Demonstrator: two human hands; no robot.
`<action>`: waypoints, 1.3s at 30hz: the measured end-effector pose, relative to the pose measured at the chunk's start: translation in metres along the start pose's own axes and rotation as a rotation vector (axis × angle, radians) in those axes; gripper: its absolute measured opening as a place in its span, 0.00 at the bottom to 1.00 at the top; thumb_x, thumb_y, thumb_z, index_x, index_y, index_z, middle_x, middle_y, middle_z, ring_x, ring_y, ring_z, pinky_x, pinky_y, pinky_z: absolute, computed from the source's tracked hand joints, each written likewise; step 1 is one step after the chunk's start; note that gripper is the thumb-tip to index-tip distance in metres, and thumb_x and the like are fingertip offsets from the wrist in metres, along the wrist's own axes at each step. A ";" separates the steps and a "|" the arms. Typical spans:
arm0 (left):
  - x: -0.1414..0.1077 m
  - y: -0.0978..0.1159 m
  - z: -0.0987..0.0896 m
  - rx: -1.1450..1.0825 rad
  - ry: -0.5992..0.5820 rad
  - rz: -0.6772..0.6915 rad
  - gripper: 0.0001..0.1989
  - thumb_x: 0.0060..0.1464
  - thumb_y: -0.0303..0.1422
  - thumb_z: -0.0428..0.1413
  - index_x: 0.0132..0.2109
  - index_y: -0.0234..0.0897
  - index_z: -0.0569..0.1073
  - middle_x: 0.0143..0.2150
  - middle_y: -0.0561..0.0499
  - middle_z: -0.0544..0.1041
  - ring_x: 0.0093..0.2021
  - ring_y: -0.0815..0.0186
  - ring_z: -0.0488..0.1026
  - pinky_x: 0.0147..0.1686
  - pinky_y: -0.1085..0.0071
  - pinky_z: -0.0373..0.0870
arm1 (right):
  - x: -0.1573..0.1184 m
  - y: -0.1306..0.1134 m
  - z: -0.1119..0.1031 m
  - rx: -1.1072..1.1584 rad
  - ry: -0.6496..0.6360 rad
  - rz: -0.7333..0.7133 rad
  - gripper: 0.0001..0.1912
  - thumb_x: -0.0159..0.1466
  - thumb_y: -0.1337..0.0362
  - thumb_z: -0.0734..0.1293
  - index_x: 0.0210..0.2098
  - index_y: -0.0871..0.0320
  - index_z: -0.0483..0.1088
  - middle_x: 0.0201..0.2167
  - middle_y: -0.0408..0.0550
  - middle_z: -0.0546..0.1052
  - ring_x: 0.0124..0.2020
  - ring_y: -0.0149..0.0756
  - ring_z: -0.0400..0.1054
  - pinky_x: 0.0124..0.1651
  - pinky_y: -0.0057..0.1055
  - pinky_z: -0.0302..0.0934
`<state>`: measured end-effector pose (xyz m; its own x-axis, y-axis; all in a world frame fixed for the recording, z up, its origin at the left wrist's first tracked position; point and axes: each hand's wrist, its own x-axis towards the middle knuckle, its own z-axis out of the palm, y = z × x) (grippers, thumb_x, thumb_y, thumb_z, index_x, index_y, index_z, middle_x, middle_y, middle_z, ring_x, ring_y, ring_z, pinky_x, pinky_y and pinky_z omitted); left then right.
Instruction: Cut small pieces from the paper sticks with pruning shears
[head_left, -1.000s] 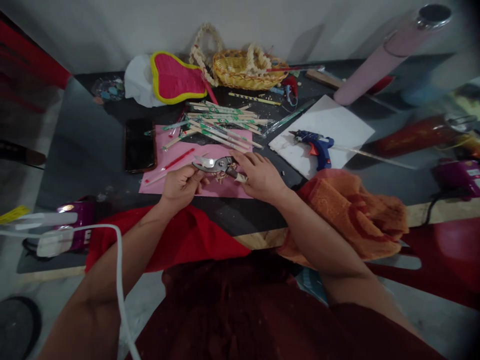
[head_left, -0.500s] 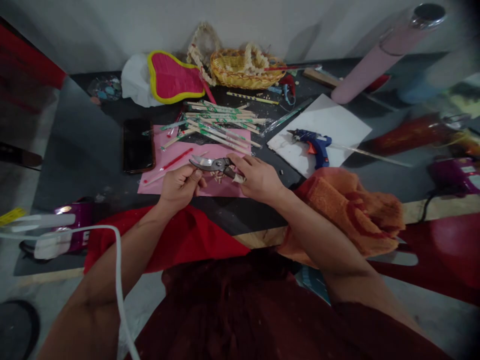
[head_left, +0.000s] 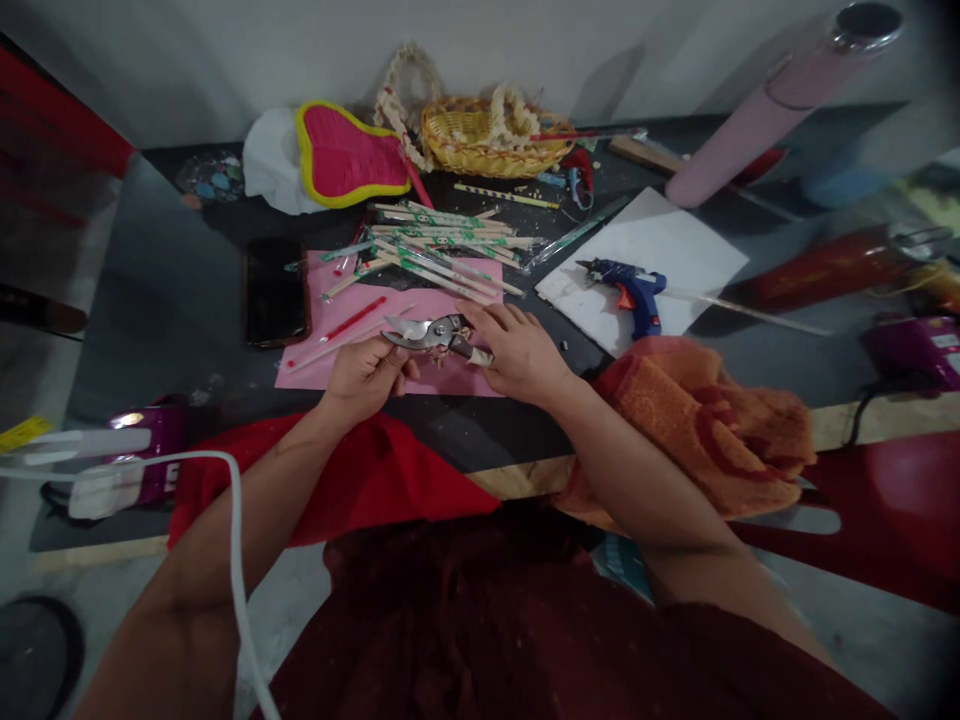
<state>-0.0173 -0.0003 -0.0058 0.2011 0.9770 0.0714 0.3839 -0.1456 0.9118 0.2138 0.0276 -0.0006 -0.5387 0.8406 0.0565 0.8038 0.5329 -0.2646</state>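
Note:
Over a pink paper sheet (head_left: 311, 370), my left hand (head_left: 364, 378) and my right hand (head_left: 517, 352) together hold a pair of metal pruning shears (head_left: 429, 336). Their blades point left, and my right hand grips the taped handle end (head_left: 472, 351). Part of the handles is hidden by my fingers. Small pale wood shavings (head_left: 447, 358) lie just under the tool. A pile of green-printed bamboo sticks (head_left: 446, 252) lies beyond my hands, at the far edge of the paper.
A dark phone (head_left: 276, 290) lies left of the paper. A blue glue gun (head_left: 628, 295) rests on a white board (head_left: 675, 250). Behind stand a woven basket (head_left: 495, 140) and a pink roll (head_left: 750, 115). An orange towel (head_left: 712, 420) and red cloth (head_left: 322, 480) lie near my arms.
The shears have turned slightly in my hands, with the blades tipping a little to the left. Both hands stay nearly where they were.

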 end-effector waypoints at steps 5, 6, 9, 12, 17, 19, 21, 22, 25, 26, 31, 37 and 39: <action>-0.002 0.002 0.000 -0.035 0.015 -0.011 0.17 0.59 0.39 0.50 0.26 0.37 0.73 0.18 0.54 0.72 0.14 0.74 0.66 0.15 0.78 0.61 | -0.001 -0.002 0.001 0.026 0.006 -0.005 0.32 0.62 0.61 0.60 0.65 0.55 0.52 0.55 0.56 0.67 0.52 0.48 0.63 0.51 0.41 0.58; -0.002 0.002 0.000 -0.048 0.023 -0.017 0.17 0.59 0.39 0.50 0.26 0.36 0.73 0.18 0.54 0.73 0.14 0.74 0.66 0.15 0.78 0.61 | -0.001 -0.003 0.001 0.027 0.005 -0.003 0.31 0.63 0.60 0.60 0.64 0.55 0.53 0.54 0.56 0.68 0.51 0.47 0.64 0.51 0.40 0.59; -0.003 0.003 0.000 -0.063 0.041 -0.040 0.17 0.59 0.39 0.51 0.26 0.35 0.73 0.18 0.53 0.73 0.15 0.75 0.66 0.15 0.79 0.60 | -0.002 -0.008 -0.001 0.020 -0.004 0.018 0.28 0.64 0.59 0.59 0.63 0.55 0.55 0.50 0.55 0.70 0.48 0.46 0.66 0.49 0.39 0.59; -0.002 0.005 0.002 -0.101 0.068 -0.042 0.16 0.58 0.40 0.52 0.27 0.34 0.72 0.20 0.51 0.74 0.15 0.75 0.67 0.15 0.79 0.61 | -0.001 -0.008 -0.001 0.014 0.001 0.032 0.30 0.63 0.60 0.60 0.63 0.55 0.54 0.52 0.56 0.69 0.50 0.47 0.65 0.50 0.40 0.59; 0.001 0.009 0.006 -0.226 0.107 -0.049 0.17 0.55 0.43 0.55 0.27 0.34 0.71 0.27 0.48 0.78 0.15 0.76 0.66 0.14 0.78 0.62 | 0.000 -0.003 0.000 -0.021 -0.004 0.020 0.37 0.59 0.64 0.62 0.66 0.55 0.47 0.58 0.56 0.65 0.54 0.50 0.60 0.51 0.45 0.57; 0.001 0.010 0.006 -0.267 0.078 -0.053 0.18 0.55 0.45 0.55 0.28 0.34 0.71 0.28 0.48 0.79 0.15 0.76 0.66 0.14 0.78 0.62 | 0.000 -0.001 -0.002 -0.010 0.000 0.004 0.38 0.59 0.64 0.62 0.67 0.54 0.46 0.58 0.55 0.64 0.55 0.51 0.59 0.51 0.47 0.57; 0.001 0.010 0.005 -0.315 0.066 -0.065 0.18 0.55 0.45 0.55 0.29 0.34 0.72 0.28 0.47 0.79 0.14 0.76 0.66 0.14 0.78 0.62 | -0.001 0.001 -0.003 0.025 0.011 -0.011 0.38 0.59 0.64 0.62 0.67 0.53 0.45 0.59 0.55 0.64 0.56 0.51 0.58 0.52 0.47 0.57; 0.001 0.010 0.005 -0.340 0.071 -0.072 0.18 0.55 0.45 0.55 0.29 0.34 0.72 0.28 0.47 0.79 0.14 0.76 0.66 0.13 0.78 0.61 | -0.001 0.001 -0.003 0.047 0.016 -0.015 0.38 0.59 0.64 0.62 0.67 0.53 0.45 0.59 0.55 0.64 0.56 0.51 0.58 0.52 0.47 0.57; 0.002 0.007 0.005 -0.410 0.114 -0.095 0.16 0.55 0.45 0.56 0.33 0.34 0.72 0.27 0.49 0.79 0.14 0.76 0.65 0.13 0.78 0.61 | 0.000 0.004 -0.002 0.119 0.050 0.003 0.36 0.60 0.63 0.62 0.65 0.54 0.48 0.59 0.55 0.64 0.56 0.51 0.58 0.52 0.48 0.58; 0.002 0.006 0.004 -0.431 0.127 -0.102 0.16 0.55 0.45 0.56 0.34 0.34 0.72 0.27 0.49 0.79 0.14 0.76 0.65 0.14 0.78 0.61 | 0.000 0.005 -0.001 0.148 0.070 0.009 0.34 0.60 0.63 0.62 0.64 0.54 0.49 0.59 0.54 0.64 0.56 0.50 0.58 0.52 0.48 0.58; 0.004 0.005 0.005 -0.488 0.156 -0.119 0.15 0.54 0.44 0.57 0.37 0.34 0.73 0.27 0.49 0.78 0.15 0.77 0.64 0.14 0.79 0.61 | 0.001 0.009 0.004 0.263 0.168 -0.013 0.23 0.59 0.64 0.62 0.54 0.56 0.60 0.53 0.53 0.68 0.55 0.44 0.61 0.52 0.43 0.60; 0.004 0.006 0.005 -0.456 0.154 -0.119 0.15 0.54 0.42 0.58 0.39 0.34 0.73 0.28 0.49 0.78 0.15 0.77 0.65 0.14 0.79 0.62 | 0.001 0.010 0.006 0.141 0.151 -0.054 0.15 0.60 0.65 0.61 0.46 0.56 0.68 0.55 0.55 0.66 0.55 0.46 0.59 0.53 0.42 0.58; 0.005 0.004 0.005 -0.429 0.148 -0.107 0.14 0.54 0.41 0.57 0.39 0.34 0.73 0.29 0.49 0.79 0.15 0.77 0.66 0.15 0.79 0.63 | 0.000 0.008 0.005 0.097 0.125 -0.058 0.16 0.60 0.65 0.61 0.48 0.56 0.68 0.57 0.55 0.64 0.55 0.47 0.59 0.52 0.43 0.58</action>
<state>-0.0101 0.0030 -0.0045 0.0384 0.9993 -0.0039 -0.0185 0.0046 0.9998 0.2191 0.0314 -0.0081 -0.5429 0.8174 0.1926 0.7406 0.5742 -0.3491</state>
